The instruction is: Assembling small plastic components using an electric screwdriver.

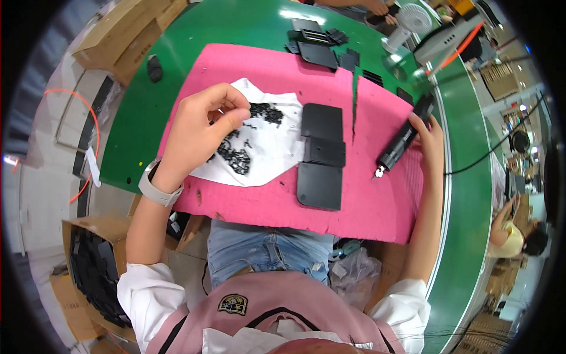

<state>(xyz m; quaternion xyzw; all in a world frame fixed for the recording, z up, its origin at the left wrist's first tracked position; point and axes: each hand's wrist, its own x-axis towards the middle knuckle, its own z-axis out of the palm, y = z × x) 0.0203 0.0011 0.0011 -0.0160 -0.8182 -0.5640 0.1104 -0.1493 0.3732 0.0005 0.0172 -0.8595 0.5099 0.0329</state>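
Observation:
My left hand (203,121) hovers over a white sheet (272,156), thumb and forefinger pinched together. Whatever may be between those fingertips is too small to make out. Small black screws (236,162) lie on the sheet in two heaps, with a few scattered between them. My right hand (430,138) grips a black electric screwdriver (402,140), its metal tip pointing down and left toward the pink foam mat (371,203). Between my hands, a black flat part (321,152) made of two plates joined by a middle block lies on the mat beside the sheet.
More black plates and small parts (318,54) sit at the mat's far edge. The green table (230,23) also bears a small white fan (413,20) and a dark object (154,69). Open cardboard boxes (94,221) stand at lower left. Another person's hands (380,9) show across the table.

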